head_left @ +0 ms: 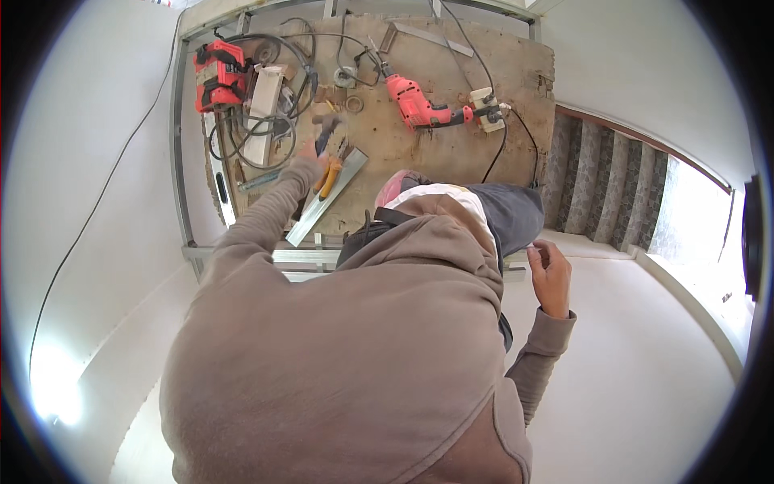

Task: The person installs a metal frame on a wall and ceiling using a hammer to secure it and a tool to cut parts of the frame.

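My left hand (307, 152) is closed around the dark handle of a hammer (326, 129), slightly blurred, over the left part of a worn wooden board (459, 153). Next to the hammer lie pliers with orange-yellow handles (329, 179) and a flat metal strip (329, 198). My right hand (552, 278) hangs low on the right beside my dark trousers (512, 214). Its fingers are loosely bent and apart, and nothing shows in them. Farther off on the board rests a red power drill (413, 101).
A white power strip (487, 110) with cords sits beside the drill. At the left are a red tool case or device (220, 77), looped black cable (294, 121) and a pale wood piece (262, 113). A metal frame (179, 161) edges the board. Patterned curtains (605, 177) hang at the right.
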{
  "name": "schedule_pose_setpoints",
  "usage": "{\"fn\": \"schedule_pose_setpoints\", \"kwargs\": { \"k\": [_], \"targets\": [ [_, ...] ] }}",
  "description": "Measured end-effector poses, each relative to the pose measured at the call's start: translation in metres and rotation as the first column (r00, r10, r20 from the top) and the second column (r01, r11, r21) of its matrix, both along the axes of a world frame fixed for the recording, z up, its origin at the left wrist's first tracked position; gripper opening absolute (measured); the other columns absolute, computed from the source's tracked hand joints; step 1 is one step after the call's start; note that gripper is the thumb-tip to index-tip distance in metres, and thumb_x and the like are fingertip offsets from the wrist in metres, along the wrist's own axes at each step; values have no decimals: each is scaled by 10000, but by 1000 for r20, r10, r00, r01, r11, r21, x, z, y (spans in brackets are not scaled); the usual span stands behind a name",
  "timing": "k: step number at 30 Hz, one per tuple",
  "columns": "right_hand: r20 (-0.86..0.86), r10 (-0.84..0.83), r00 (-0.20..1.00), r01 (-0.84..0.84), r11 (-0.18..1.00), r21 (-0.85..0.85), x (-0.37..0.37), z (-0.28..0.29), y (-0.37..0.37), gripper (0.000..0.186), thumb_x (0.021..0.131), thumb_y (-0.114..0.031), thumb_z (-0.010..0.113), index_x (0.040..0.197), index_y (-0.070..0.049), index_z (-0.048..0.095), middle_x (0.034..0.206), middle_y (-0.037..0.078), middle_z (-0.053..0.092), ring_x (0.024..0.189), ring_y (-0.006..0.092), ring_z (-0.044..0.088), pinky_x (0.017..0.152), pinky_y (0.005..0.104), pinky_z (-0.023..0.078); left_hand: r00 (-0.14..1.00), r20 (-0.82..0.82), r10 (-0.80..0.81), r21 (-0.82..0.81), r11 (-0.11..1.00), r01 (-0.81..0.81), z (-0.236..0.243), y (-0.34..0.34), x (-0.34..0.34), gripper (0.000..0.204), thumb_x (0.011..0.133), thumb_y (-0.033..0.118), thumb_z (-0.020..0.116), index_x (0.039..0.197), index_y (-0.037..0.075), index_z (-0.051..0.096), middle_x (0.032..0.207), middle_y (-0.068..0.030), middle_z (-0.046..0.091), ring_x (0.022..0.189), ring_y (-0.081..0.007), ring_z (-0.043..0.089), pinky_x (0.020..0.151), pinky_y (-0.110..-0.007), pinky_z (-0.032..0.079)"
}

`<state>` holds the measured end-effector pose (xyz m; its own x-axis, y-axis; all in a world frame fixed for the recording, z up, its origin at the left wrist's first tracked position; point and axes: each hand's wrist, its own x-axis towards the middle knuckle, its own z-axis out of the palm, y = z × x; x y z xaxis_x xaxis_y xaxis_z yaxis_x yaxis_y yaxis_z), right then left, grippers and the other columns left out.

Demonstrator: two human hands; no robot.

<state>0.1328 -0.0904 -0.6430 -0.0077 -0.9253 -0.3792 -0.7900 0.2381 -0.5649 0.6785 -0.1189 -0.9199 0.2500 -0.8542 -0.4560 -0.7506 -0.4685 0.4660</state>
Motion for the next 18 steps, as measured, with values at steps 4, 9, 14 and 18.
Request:
{"fn": "schedule_pose_setpoints", "kwargs": {
  "k": [4, 9, 14, 18],
  "targets": [
    [-25, -11, 1000, 11, 1000, -2, -1, 2, -11, 250, 958, -191, 653, 1086, 24, 663, 795, 139, 686, 681, 214, 631, 669, 339, 510, 993, -83, 83, 115, 991, -73, -23, 73, 1, 454, 881, 306, 678, 1227, 55, 523, 1056, -253, 665, 997, -426, 643, 898, -444, 498],
    [-17, 9, 1000, -8, 1000, 22, 2, 0, -13, 243, 959, -186, 651, 1071, 29, 671, 824, 152, 699, 699, 218, 644, 678, 337, 512, 958, -142, 247, 43, 969, -243, -75, 108, 17, 457, 829, 243, 750, 1204, 46, 578, 1039, -218, 682, 943, -368, 666, 870, -417, 506],
    [-23, 10, 1000, -11, 999, -53, 5, -4, -7, 237, 955, -186, 653, 1050, 30, 679, 833, 159, 702, 715, 224, 655, 684, 339, 514, 966, -132, 224, 80, 973, -215, -72, 58, 9, 434, 794, 237, 778, 1182, 79, 666, 1111, -256, 642, 1061, -426, 612, 943, -457, 483],
    [-2, -45, 999, 44, 992, -120, 10, 24, -21, 238, 932, -188, 668, 1051, 18, 679, 881, 163, 707, 743, 245, 667, 704, 355, 523, 918, 381, 111, 45, 989, -138, -93, 49, 21, 314, 849, 165, 706, 1153, 94, 675, 1182, -239, 611, 1135, -420, 576, 993, -497, 459]
  ]
}}
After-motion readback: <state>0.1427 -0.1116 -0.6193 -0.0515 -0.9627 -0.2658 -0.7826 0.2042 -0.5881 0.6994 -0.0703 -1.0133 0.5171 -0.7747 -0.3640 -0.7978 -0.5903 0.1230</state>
